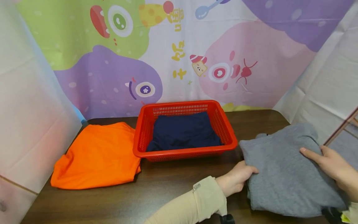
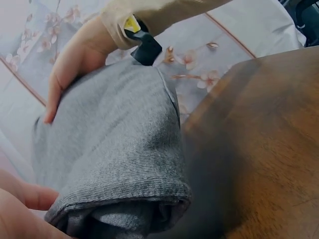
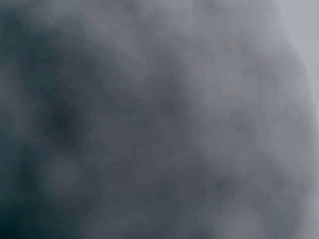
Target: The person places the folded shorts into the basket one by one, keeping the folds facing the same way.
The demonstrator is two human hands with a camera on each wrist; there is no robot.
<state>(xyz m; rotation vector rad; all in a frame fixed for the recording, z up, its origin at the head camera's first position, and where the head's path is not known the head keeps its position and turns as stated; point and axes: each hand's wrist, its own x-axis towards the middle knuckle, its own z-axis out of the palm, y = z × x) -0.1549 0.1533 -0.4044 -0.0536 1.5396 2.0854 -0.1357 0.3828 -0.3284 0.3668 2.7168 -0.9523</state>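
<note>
A folded grey garment point(image 1: 288, 171) with a ribbed edge is at the table's right side, apparently lifted at least partly. My left hand point(image 1: 237, 177) pinches its left edge, thumb on top. From the right, my right hand point(image 1: 334, 165) grips the opposite side with the thumb over the cloth; its other fingers are mostly hidden. In the left wrist view, the grey garment point(image 2: 114, 134) hangs between both hands, its ribbed edge toward the camera. Blurred grey cloth point(image 3: 174, 119) fills the right wrist view.
A red plastic basket point(image 1: 184, 153) stands at the table's back middle, holding a folded navy garment point(image 1: 184, 130). An orange garment point(image 1: 98, 155) lies to its left. The brown table point(image 1: 156, 193) meets a cartoon-printed curtain point(image 1: 179, 90) behind, with white sheets at both sides.
</note>
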